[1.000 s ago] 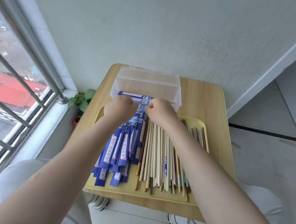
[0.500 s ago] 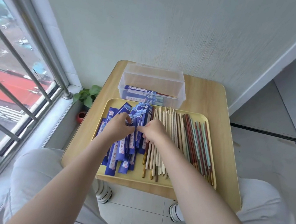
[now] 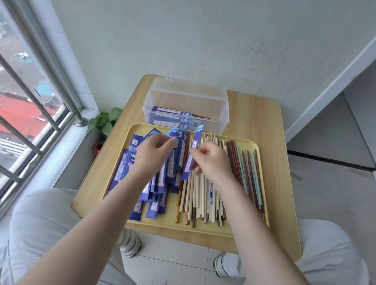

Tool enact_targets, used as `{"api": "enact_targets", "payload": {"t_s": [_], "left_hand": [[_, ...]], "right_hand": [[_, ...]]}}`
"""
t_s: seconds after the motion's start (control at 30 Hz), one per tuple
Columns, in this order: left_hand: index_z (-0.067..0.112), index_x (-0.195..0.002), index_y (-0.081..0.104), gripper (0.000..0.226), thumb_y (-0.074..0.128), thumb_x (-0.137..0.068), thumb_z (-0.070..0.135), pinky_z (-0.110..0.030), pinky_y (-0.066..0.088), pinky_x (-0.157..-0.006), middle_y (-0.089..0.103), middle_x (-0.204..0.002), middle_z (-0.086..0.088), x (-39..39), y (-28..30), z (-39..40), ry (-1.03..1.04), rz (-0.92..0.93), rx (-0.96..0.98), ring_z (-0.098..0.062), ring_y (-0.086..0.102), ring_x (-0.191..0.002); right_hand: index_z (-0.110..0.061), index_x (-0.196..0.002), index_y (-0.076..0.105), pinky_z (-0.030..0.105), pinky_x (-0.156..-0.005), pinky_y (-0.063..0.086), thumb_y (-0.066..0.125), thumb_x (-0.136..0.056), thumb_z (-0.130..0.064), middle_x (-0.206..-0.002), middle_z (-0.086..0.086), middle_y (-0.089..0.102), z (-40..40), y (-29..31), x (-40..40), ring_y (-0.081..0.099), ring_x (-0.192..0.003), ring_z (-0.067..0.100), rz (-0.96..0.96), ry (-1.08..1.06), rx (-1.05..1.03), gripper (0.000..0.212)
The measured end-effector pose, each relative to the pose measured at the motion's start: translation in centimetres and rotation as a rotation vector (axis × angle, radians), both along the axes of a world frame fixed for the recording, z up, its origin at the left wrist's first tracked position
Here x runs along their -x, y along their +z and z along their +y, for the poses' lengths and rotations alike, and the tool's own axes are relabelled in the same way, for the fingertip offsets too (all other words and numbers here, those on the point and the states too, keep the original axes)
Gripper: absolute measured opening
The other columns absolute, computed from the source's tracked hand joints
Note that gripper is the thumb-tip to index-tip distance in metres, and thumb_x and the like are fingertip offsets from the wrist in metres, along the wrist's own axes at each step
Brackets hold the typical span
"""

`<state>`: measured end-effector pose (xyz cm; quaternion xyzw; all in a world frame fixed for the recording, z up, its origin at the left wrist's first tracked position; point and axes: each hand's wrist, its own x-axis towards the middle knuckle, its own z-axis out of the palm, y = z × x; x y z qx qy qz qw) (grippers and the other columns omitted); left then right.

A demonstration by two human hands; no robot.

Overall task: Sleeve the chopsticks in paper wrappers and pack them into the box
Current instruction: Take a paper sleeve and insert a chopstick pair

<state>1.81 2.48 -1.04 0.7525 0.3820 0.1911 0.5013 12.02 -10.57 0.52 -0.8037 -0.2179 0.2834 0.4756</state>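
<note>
Head view: my right hand (image 3: 211,160) pinches one blue wrapper (image 3: 191,153), long axis running away toward the clear box (image 3: 187,106). My left hand (image 3: 152,155) curls over the wrapper pile (image 3: 155,185); whether it grips any, I cannot tell. Bare chopsticks (image 3: 202,196) lie lengthwise just right on the yellow tray (image 3: 251,144), on a wooden table (image 3: 256,119) by the window (image 3: 14,102).

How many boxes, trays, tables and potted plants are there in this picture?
clear plastic box: 1
yellow rectangular tray: 1
light wooden table: 1
small green potted plant: 1
Total: 4
</note>
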Motion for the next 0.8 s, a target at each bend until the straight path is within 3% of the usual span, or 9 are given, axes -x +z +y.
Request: {"api": "enact_targets", "payload": {"t_s": [0.07, 0.17, 0.27, 0.33, 0.43, 0.57, 0.67, 0.8], "left_hand": [[0.017, -0.102, 0.071, 0.025, 0.062, -0.097, 0.040, -0.030, 0.055, -0.064, 0.072, -0.082, -0.004, -1.0, 1.0, -1.6, -0.108, -0.042, 0.184, -0.012, 0.066, -0.069], [0.017, -0.095, 0.077, 0.019, 0.071, -0.092, 0.036, -0.033, 0.059, -0.069, 0.074, -0.079, -0.007, -1.9, 1.4, -3.3, -0.162, -0.054, 0.316, -0.014, 0.065, -0.067], [0.024, -0.091, 0.078, 0.015, 0.072, -0.091, 0.038, -0.039, 0.059, -0.082, 0.076, -0.084, -0.002, -2.1, 0.6, -3.8, -0.173, -0.046, 0.348, -0.014, 0.068, -0.079], [0.021, -0.095, 0.078, 0.019, 0.071, -0.091, 0.038, -0.036, 0.057, -0.079, 0.074, -0.079, 0.003, -2.2, 0.2, -4.3, -0.189, -0.050, 0.397, -0.012, 0.066, -0.079], [0.009, -0.101, 0.076, 0.029, 0.072, -0.091, 0.036, -0.030, 0.052, -0.073, 0.069, -0.073, 0.004, -2.3, -0.2, -5.0, -0.177, -0.099, 0.501, -0.014, 0.065, -0.075], [-0.004, -0.096, 0.072, 0.038, 0.073, -0.087, 0.033, -0.027, 0.053, -0.070, 0.067, -0.073, -0.004, -2.0, -0.3, -5.6, -0.191, -0.135, 0.540, -0.016, 0.065, -0.070], [-0.011, -0.105, 0.068, 0.054, 0.075, -0.078, 0.034, -0.033, 0.054, -0.073, 0.068, -0.079, -0.011, -1.9, -0.3, -6.1, -0.182, -0.186, 0.622, -0.020, 0.064, -0.070], [-0.004, -0.102, 0.070, 0.047, 0.073, -0.077, 0.036, -0.037, 0.056, -0.085, 0.072, -0.083, -0.010, -1.7, -0.4, -6.4, -0.185, -0.155, 0.663, -0.022, 0.068, -0.080]], "right_hand": [[-0.012, -0.079, 0.053, 0.016, -0.050, 0.043, 0.061, -0.095, -0.022, -0.068, -0.001, 0.053, -0.4, 0.3, 0.6, 0.053, -0.055, 0.009, -0.050, 0.057, -0.017, 0.020], [-0.015, -0.075, 0.047, 0.022, -0.053, 0.035, 0.061, -0.091, -0.020, -0.065, -0.004, 0.046, -1.4, 0.2, 0.6, 0.042, -0.058, 0.009, -0.109, 0.079, -0.011, 0.022], [-0.018, -0.071, 0.045, 0.031, -0.063, 0.044, 0.063, -0.089, -0.018, -0.072, 0.007, 0.055, -2.8, -0.1, 0.3, 0.058, -0.067, 0.018, -0.084, 0.071, -0.035, 0.026], [-0.019, -0.072, 0.048, 0.035, -0.073, 0.052, 0.065, -0.091, -0.023, -0.081, 0.012, 0.065, -3.5, -0.4, 0.2, 0.067, -0.078, 0.024, -0.059, 0.089, -0.042, 0.026], [-0.019, -0.076, 0.054, 0.034, -0.074, 0.052, 0.071, -0.091, -0.033, -0.080, 0.003, 0.067, -4.5, -0.8, 0.4, 0.066, -0.077, 0.017, -0.038, 0.092, -0.029, 0.027], [-0.021, -0.082, 0.053, 0.049, -0.083, 0.058, 0.076, -0.087, -0.031, -0.089, 0.008, 0.072, -5.5, -1.4, 0.7, 0.073, -0.080, 0.026, 0.024, 0.033, -0.069, 0.025], [-0.024, -0.084, 0.052, 0.048, -0.086, 0.057, 0.078, -0.085, -0.031, -0.092, 0.004, 0.072, -5.8, -1.7, 0.8, 0.073, -0.085, 0.023, 0.018, 0.017, -0.103, 0.027], [-0.020, -0.093, 0.060, 0.041, -0.080, 0.060, 0.071, -0.090, -0.039, -0.087, 0.001, 0.073, -7.1, -1.4, 0.2, 0.073, -0.078, 0.017, 0.021, 0.045, -0.080, 0.022]]}}
